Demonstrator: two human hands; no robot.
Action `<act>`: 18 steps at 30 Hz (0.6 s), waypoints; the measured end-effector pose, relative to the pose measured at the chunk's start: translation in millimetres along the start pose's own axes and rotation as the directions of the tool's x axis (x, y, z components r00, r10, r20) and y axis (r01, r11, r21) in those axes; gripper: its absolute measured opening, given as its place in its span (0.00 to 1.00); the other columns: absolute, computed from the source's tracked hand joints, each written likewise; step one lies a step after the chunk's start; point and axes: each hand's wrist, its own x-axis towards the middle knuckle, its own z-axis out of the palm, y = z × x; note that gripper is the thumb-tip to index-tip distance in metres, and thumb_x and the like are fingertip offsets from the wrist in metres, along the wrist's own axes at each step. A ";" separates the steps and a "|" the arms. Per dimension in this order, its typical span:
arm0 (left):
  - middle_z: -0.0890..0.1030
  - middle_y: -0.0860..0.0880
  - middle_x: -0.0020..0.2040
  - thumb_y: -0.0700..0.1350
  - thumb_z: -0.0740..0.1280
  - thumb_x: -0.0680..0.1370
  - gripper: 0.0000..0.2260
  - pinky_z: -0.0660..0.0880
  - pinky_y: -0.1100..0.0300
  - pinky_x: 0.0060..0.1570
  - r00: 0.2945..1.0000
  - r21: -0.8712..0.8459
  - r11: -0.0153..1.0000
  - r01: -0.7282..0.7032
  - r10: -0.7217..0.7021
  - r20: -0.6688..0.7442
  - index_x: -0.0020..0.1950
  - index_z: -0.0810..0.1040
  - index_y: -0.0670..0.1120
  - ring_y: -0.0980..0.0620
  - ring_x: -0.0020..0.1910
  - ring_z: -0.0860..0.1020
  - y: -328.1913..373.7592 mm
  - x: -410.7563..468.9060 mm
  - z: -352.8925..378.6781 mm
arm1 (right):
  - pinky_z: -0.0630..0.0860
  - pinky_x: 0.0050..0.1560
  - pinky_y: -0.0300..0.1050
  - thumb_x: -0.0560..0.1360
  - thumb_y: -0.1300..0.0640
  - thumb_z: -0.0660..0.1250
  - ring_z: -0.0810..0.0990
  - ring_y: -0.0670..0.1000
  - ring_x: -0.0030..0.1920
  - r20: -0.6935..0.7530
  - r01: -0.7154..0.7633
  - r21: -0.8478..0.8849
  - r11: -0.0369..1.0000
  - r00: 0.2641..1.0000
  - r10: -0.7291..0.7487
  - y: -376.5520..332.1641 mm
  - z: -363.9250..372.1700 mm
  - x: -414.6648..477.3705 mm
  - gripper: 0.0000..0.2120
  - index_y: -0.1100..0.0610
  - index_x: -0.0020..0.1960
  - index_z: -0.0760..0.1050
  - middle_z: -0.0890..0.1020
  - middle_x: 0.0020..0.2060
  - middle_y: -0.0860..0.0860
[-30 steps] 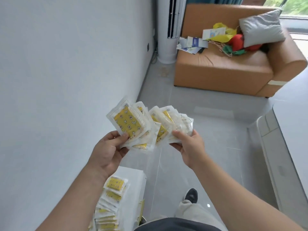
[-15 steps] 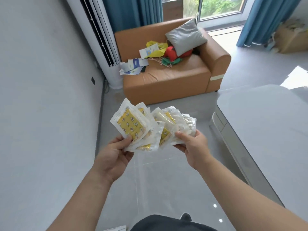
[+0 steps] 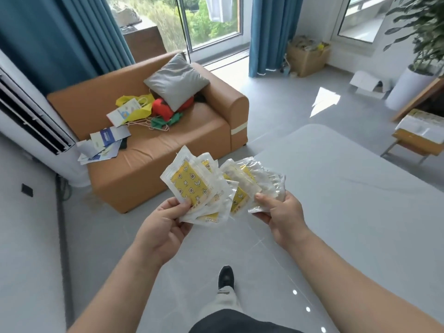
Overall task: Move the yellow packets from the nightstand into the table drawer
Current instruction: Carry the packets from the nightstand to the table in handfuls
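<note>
Overlapping yellow packets (image 3: 189, 186) in firm pinch of left hand (image 3: 161, 227) and right hand (image 3: 281, 212); count unclear.

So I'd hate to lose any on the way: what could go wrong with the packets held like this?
1. The yellow packets are fanned out loosely and pinched only near their lower edges by the left hand and the right hand. A glossy one could slide out onto the floor.
2. Both hands are full, so opening the drawer may be awkward. No drawer is in view.

left hand (image 3: 161, 227), right hand (image 3: 283, 215), gripping fanned yellow packets (image 3: 189, 186)
</note>
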 end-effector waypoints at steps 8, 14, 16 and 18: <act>0.86 0.42 0.51 0.37 0.73 0.67 0.12 0.81 0.62 0.37 0.977 0.214 0.972 0.098 -0.135 0.165 0.49 0.79 0.42 0.48 0.43 0.84 66.3 149.8 103.1 | 0.84 0.45 0.54 0.73 0.69 0.74 0.86 0.59 0.49 -0.266 0.071 0.107 0.992 0.963 -0.041 -62.9 9.8 110.3 0.14 0.62 0.58 0.78 0.86 0.50 0.61; 0.85 0.43 0.49 0.38 0.73 0.66 0.13 0.79 0.62 0.38 0.942 0.329 0.932 0.153 -0.238 0.238 0.50 0.78 0.43 0.48 0.43 0.82 69.6 239.2 194.0 | 0.82 0.40 0.48 0.74 0.68 0.73 0.87 0.58 0.48 -0.425 0.141 0.200 0.970 0.904 -0.044 -108.5 -24.3 174.7 0.15 0.62 0.59 0.78 0.86 0.51 0.61; 0.85 0.44 0.47 0.38 0.73 0.67 0.11 0.79 0.63 0.36 0.926 0.365 0.915 0.169 -0.275 0.260 0.48 0.78 0.43 0.49 0.42 0.82 61.1 271.6 235.3 | 0.83 0.42 0.49 0.74 0.68 0.73 0.86 0.59 0.50 -0.468 0.160 0.220 0.962 0.883 -0.040 -126.0 -46.8 205.4 0.15 0.62 0.59 0.78 0.86 0.51 0.61; 0.85 0.45 0.45 0.38 0.73 0.67 0.09 0.78 0.62 0.38 0.915 0.405 0.898 0.172 -0.297 0.271 0.45 0.77 0.44 0.49 0.41 0.82 49.4 300.9 277.4 | 0.83 0.43 0.50 0.74 0.67 0.73 0.86 0.59 0.49 -0.499 0.192 0.235 0.953 0.865 -0.052 -144.1 -71.9 237.1 0.14 0.61 0.59 0.78 0.86 0.51 0.61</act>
